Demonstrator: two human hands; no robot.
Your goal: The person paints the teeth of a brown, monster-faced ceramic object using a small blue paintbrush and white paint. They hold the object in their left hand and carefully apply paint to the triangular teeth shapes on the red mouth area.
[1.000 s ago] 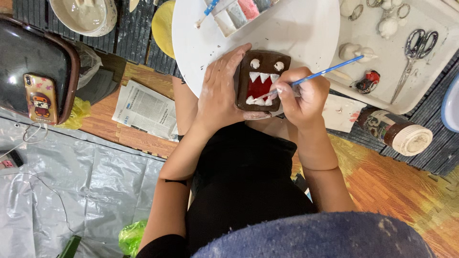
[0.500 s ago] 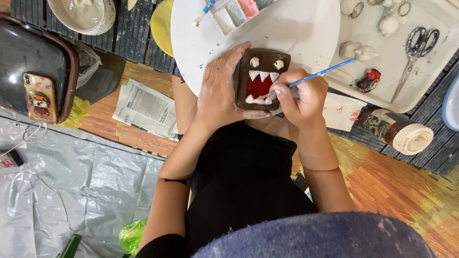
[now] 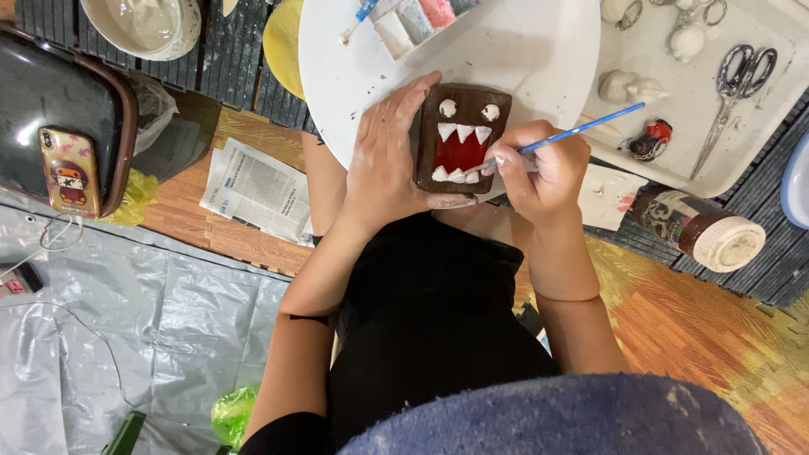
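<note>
A brown clay block point(image 3: 459, 139) shaped as a monster face, with two white eyes, a red mouth and white pointed teeth, is held at the near edge of a round white board point(image 3: 522, 59). It is steadied by the left hand point(image 3: 388, 160), whose fingers are laid flat along the block's left side while the thumb is pressed under its lower edge. A thin paintbrush point(image 3: 573, 133) with a blue handle is gripped by the right hand point(image 3: 539, 168), the fingers being closed around it in a pen-like pinch; its tip is set against the white teeth at the lower right of the mouth.

A paint palette point(image 3: 417, 18) with white and pink wells is seen at the far side of the board. To the right, a white tray point(image 3: 758, 135) is occupied by scissors point(image 3: 729, 84), small white clay pieces point(image 3: 628, 86) and a small red and black figure point(image 3: 649, 139). A jar with a white lid point(image 3: 699, 227) is laid on its side near the tray. A folded newspaper point(image 3: 257, 190) is placed left of the arms, and a phone point(image 3: 69, 171) in a cartoon case is rested on a dark case point(image 3: 50, 93).
</note>
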